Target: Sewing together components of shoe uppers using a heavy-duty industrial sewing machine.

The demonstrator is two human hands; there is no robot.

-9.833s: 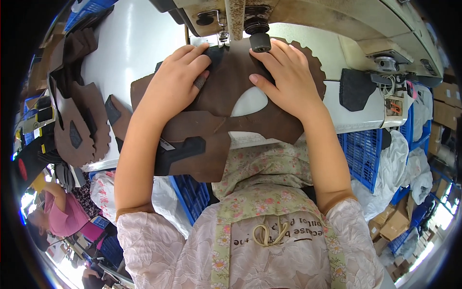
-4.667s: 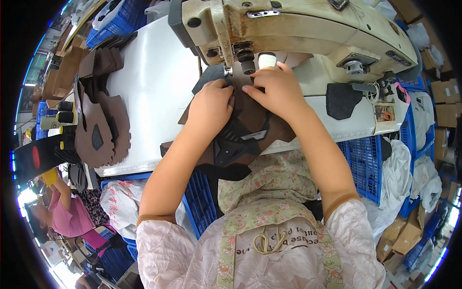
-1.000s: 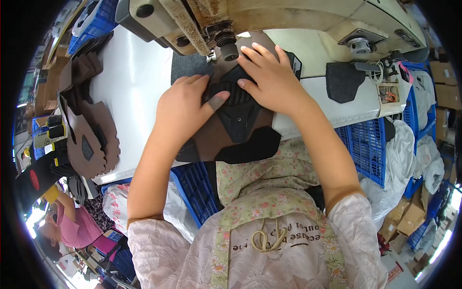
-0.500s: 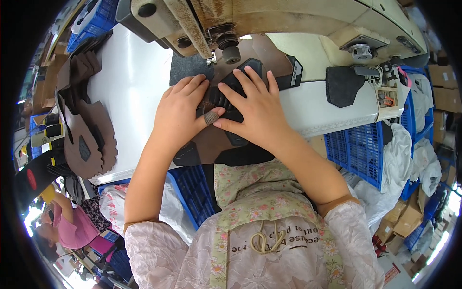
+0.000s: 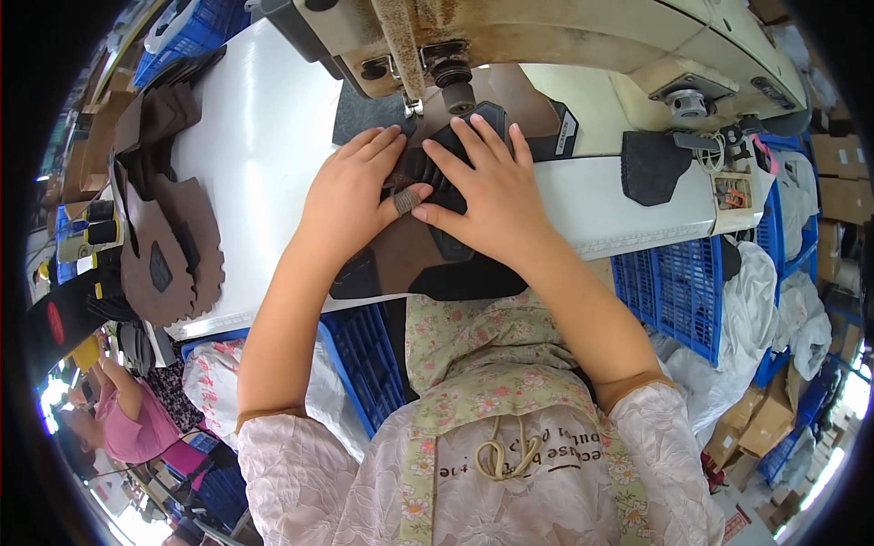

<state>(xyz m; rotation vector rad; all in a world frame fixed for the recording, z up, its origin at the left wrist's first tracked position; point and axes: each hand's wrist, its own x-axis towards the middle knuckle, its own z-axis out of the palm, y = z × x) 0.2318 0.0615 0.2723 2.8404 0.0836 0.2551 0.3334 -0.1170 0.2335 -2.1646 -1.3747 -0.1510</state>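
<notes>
A brown leather piece with black patches (image 5: pixel 396 259) lies under the sewing machine's head (image 5: pixel 414 105), its near edge reaching the table's front edge. My left hand (image 5: pixel 350 187) rests flat on its left part, fingers stretched toward the presser foot, and the thumb wears a wrapped grey-brown band. On the padded black section lies my right hand (image 5: pixel 492 196), fingers spread and thumb pointing at the left thumb. The two thumbs almost meet. A dark grey flat piece (image 5: pixel 364 118) shows beyond my left fingertips. My palms hide part of the leather.
Stacked brown and black leather pieces (image 5: pixel 173 246) lie on the white table's (image 5: pixel 264 173) left. At right are a black cut piece (image 5: pixel 654 168) and a small tool tray (image 5: pixel 733 191). Blue crates (image 5: pixel 669 291) and white bags stand below. A person in pink (image 5: pixel 141 419) is at far left.
My hands and the leather have slid slightly forward, toward the machine. The whole view has shifted a little. Both hands keep nearly the same pose on the leather.
</notes>
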